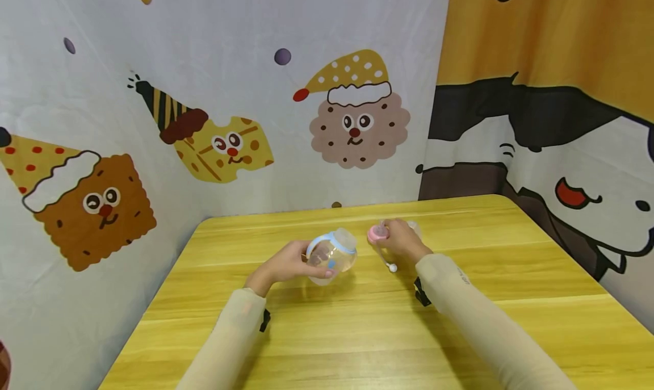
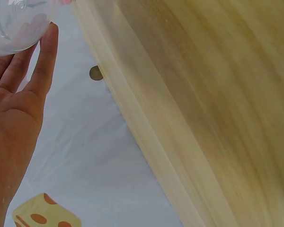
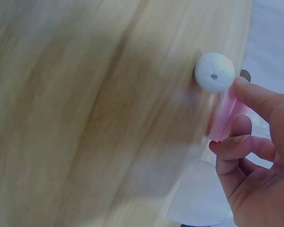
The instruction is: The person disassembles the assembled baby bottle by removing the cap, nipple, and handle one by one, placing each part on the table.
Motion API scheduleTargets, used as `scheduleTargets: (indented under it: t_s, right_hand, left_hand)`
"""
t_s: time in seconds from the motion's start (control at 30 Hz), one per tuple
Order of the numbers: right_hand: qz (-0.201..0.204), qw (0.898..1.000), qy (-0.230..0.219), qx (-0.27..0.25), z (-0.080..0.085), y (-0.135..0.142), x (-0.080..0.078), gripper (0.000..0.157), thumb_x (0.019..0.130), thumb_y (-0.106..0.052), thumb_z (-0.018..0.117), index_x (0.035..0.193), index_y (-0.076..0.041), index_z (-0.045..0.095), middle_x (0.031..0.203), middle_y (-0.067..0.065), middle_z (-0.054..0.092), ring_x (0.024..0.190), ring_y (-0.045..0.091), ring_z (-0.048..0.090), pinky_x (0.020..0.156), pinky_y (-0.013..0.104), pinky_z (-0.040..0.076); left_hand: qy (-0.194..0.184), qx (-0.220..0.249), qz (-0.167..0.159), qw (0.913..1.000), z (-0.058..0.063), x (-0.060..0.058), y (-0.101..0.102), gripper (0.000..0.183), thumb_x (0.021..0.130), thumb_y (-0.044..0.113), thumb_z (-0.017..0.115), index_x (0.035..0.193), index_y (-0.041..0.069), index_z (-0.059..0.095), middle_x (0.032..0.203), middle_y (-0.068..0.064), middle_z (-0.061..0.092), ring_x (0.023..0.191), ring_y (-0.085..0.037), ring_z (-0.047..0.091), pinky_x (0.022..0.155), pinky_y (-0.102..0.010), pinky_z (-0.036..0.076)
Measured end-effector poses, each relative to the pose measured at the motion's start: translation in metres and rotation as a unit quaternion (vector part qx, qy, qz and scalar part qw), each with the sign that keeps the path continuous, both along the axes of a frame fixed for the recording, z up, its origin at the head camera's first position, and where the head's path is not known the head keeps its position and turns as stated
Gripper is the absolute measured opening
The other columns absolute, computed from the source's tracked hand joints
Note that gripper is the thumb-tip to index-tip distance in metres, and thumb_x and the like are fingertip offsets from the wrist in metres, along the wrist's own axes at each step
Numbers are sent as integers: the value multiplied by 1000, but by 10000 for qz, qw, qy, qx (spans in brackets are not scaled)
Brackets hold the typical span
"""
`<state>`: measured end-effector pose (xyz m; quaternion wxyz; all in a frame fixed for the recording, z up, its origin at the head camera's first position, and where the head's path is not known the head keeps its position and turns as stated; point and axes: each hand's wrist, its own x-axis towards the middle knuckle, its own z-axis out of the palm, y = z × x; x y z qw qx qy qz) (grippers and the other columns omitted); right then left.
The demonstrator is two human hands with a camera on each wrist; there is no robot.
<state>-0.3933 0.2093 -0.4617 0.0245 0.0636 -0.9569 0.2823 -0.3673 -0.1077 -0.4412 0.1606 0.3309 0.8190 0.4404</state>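
In mid-frame, the left hand [image 1: 291, 262] curls its fingers round a bottle [image 1: 346, 259], the right hand [image 1: 403, 241] pinches a pink lid [image 1: 375, 234], and its sleeve [image 1: 452, 293] bears unreadable lettering [image 1: 463, 275].

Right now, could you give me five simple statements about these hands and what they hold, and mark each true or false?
1. The left hand holds a clear bottle. True.
2. The right hand is empty. False: it grips a pink lid.
3. The clear bottle has a light blue handle. True.
4. The pink lid sits on the clear bottle. False: they are apart.
5. The pink lid's tube ends in a white ball. True.
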Motion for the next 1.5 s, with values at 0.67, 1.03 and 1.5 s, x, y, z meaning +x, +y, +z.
scheduleTargets:
  t_s: [0.67, 1.03, 1.5]
  right_hand:
    - [-218, 9991, -165, 334, 15, 7, 12, 73, 90, -33, 70, 141, 10, 41, 136, 30, 50, 124, 45, 49, 105, 56, 37]
    - [525, 9969, 473, 333, 45, 2, 38, 52, 94, -27, 65, 134, 4, 53, 121, 23, 62, 111, 38, 58, 92, 52, 48]
    - [2437, 9571, -399, -1515, 41, -3, 53, 36, 100, -21, 57, 129, -1, 57, 104, 17, 63, 75, 35, 64, 67, 50, 55]
  left_hand:
    - [195, -20, 27, 9998, 4, 4, 1, 47, 75, 42, 83, 115, 23, 65, 105, 0, 70, 90, -19, 65, 77, -36, 54]
    - [289, -40, 178, 9994, 10, 7, 8, 47, 77, 33, 84, 117, 20, 64, 110, -8, 70, 91, -21, 62, 76, -37, 52]
    - [194, 352, 128, 9991, 44, 24, 21, 44, 81, 25, 81, 120, 12, 63, 110, -11, 68, 94, -29, 65, 75, -37, 55]
